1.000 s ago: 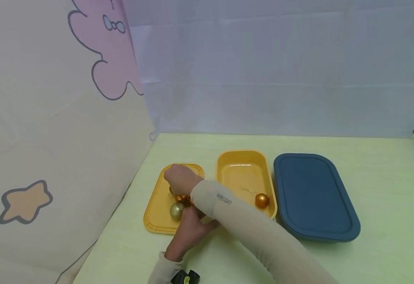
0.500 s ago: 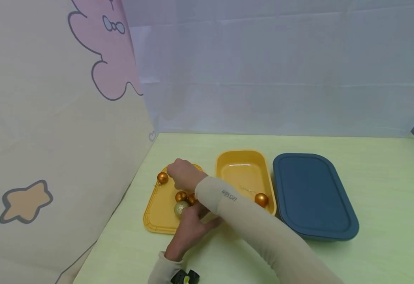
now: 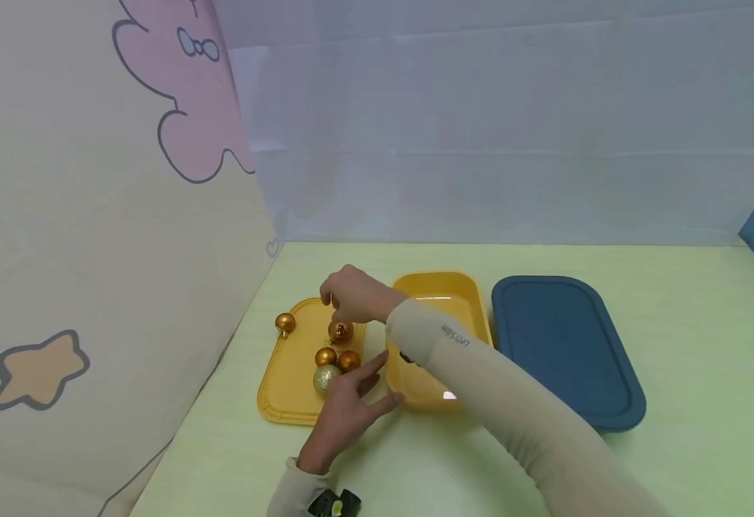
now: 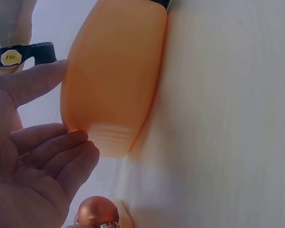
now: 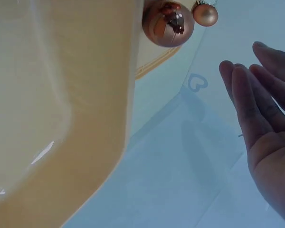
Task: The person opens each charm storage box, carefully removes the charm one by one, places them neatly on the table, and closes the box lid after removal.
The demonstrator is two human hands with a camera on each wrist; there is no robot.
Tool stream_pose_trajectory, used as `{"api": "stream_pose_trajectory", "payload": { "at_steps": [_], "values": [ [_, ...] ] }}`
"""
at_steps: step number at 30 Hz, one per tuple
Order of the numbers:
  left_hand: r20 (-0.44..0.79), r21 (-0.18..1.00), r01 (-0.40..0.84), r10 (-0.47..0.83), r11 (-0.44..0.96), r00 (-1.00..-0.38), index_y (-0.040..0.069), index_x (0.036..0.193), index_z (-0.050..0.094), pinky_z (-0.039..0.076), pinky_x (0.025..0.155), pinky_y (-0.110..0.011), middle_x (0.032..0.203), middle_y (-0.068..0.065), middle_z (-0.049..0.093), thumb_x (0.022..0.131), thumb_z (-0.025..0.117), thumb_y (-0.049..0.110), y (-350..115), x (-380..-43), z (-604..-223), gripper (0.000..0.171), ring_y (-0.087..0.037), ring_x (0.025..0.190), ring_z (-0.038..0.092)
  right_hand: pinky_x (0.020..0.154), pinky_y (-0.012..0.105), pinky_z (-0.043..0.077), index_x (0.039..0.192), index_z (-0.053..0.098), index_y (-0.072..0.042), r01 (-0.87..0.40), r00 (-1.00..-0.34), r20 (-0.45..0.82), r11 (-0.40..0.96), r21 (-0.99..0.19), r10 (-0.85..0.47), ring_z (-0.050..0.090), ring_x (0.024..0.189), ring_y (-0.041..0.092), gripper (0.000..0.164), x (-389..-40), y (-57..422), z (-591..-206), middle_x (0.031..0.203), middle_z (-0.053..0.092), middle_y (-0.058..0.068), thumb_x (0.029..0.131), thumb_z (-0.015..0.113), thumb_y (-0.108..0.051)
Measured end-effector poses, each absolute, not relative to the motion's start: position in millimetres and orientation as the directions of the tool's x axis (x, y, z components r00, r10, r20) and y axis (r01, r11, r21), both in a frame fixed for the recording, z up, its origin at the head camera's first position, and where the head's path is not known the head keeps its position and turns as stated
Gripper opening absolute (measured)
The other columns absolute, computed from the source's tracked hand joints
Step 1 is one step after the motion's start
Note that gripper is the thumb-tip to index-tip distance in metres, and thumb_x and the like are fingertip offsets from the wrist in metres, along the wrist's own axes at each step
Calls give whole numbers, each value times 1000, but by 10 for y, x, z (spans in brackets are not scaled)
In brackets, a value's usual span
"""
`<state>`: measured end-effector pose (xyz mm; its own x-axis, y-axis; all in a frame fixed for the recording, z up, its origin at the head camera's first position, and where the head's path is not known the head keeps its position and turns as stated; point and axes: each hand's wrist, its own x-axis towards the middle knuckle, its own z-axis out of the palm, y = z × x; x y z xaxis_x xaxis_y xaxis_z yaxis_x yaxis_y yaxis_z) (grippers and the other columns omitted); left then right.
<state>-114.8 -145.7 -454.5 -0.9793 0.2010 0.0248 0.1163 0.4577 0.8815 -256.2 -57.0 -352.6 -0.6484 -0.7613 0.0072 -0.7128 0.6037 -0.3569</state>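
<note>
Right hand [image 3: 357,293]: fingers loosely bent, gripping nothing; above the tray's far right, apart from the big shiny bauble [image 3: 341,332] in the right wrist view.
Big shiny bauble: on the yellow tray [image 3: 286,395], near the yellow box [image 3: 444,282]. I'd let it settle before lifting off; likely rolls if nudged.
Left hand [image 3: 341,416]: thumb spread wide from the fingers, touching the box's near left corner. I'd press lightly; a hard push could skid it.
Near cluster: glitter bauble [image 3: 325,380] and two small copper baubles [image 3: 326,357], bunched beside the left hand. Watch knuckles.
Edge bauble [image 3: 284,322]: at the tray's left rim; can't tell what carries it. I'd pinch from above.
Right sleeve [image 3: 513,416]: hides part of the box's inside. I'd raise the forearm before going sideways.
</note>
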Motion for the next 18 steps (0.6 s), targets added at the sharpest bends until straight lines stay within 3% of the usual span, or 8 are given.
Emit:
{"api": "stream_pose_trajectory", "payload": {
  "at_steps": [10, 18],
  "values": [
    [14, 887, 111, 214, 449, -977, 13, 146, 54, 52, 106, -43, 152, -9, 51, 87, 80, 30, -1448, -1182, -4558, 67, -36, 131, 59, 85, 29, 59, 111, 72, -8, -717, -650, 42, 594, -366, -759, 67, 91, 17, 20, -2639, -70, -3371, 103, 74, 7, 91, 73, -11],
    [31, 892, 122, 210, 436, -977, 12, 145, 55, 52, 105, -43, 151, -12, 53, 85, 81, 30, -1436, -1178, -4554, 67, -39, 129, 59, 81, 29, 59, 114, 73, -9, -712, -639, -138, 650, -266, -756, 65, 88, 15, 24, -2532, 385, -3326, 103, 73, 6, 90, 75, -13]
  ]
}}
